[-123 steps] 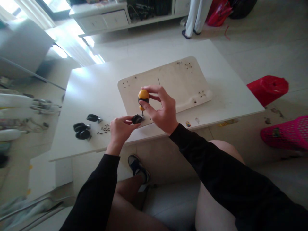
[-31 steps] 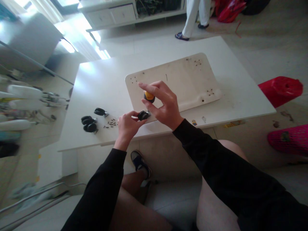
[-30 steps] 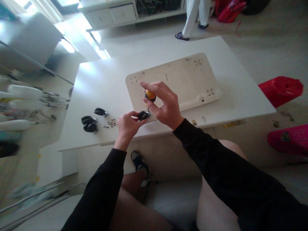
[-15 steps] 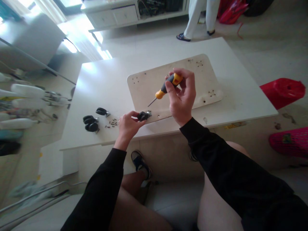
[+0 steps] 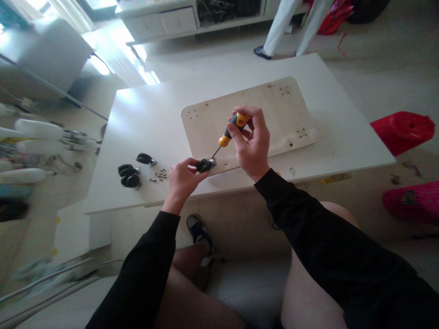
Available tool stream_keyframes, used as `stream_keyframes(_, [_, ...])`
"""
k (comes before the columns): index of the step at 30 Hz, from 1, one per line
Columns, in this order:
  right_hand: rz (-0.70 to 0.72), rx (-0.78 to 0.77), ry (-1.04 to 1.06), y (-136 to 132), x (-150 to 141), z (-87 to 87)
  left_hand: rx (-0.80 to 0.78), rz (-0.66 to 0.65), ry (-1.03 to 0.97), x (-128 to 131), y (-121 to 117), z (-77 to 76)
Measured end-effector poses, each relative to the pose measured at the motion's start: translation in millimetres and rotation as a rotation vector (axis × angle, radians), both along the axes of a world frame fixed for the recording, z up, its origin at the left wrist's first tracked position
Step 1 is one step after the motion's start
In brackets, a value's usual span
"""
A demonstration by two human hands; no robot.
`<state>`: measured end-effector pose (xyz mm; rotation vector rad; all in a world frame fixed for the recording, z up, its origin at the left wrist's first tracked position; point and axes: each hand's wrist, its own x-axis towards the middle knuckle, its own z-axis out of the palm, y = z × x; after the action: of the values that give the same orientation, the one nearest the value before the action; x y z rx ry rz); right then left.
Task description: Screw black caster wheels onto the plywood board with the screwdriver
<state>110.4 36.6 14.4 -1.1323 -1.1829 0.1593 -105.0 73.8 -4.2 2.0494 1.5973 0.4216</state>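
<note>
My left hand is closed on a black caster wheel, which sits at the near left corner of a cream board with rounded corners and groups of small holes. In my right hand is a screwdriver with a yellow and dark grey handle. Its shaft slants down to the left, and the tip reaches the caster's metal mount; the exact contact point is too small to make out. Several small screws lie left of my left hand. Beyond them are more black casters.
The board lies on a white table. A red container and a pink basket stand on the floor to the right. Past the far edge, a person's legs in pale trousers are near a white cabinet.
My right hand has moved down and left, bringing the screwdriver tip from above the caster to its mount. My left hand has stayed on the caster. The person's legs beyond have shifted.
</note>
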Motion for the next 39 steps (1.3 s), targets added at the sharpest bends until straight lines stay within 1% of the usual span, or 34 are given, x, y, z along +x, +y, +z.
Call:
stream_keyframes(7, [-0.019, 0.029, -0.038, -1.7, 1.7, 1.3, 0.012, -0.003, 0.007, -0.7, 0.7, 0.0])
stream_keyframes(11, [-0.001, 0.006, 0.014, -3.1, 1.0, 2.7, 0.01, -0.004, -0.003, 0.0, 0.4, 0.7])
stream_keyframes(14, [0.002, 0.005, 0.007, -3.0, 1.1, 2.1, 0.016, -0.002, -0.013, 0.6, 0.3, 1.3])
stream_keyframes(18, [-0.033, 0.026, -0.036, -1.6, 2.2, -0.1, 0.019, -0.004, -0.015, 0.5, -0.2, 2.2])
stream_keyframes(22, [-0.039, 0.03, -0.008, 0.3, 3.5, -2.9, 0.026, -0.003, -0.009, 0.3, -0.7, 2.4])
stream_keyframes(27, [-0.109, 0.08, -0.096, 2.1, 4.6, -3.2, 0.021, 0.001, -0.009, 0.4, -0.6, 2.2])
stream_keyframes(33, [-0.086, 0.045, 0.037, -0.6, 4.0, 4.3, 0.024, -0.005, -0.024, 0.0, 0.8, 0.0])
stream_keyframes(39, [-0.051, 0.014, 0.058, -1.8, 0.7, 4.7, 0.029, -0.014, -0.047, 1.0, 0.3, 0.9])
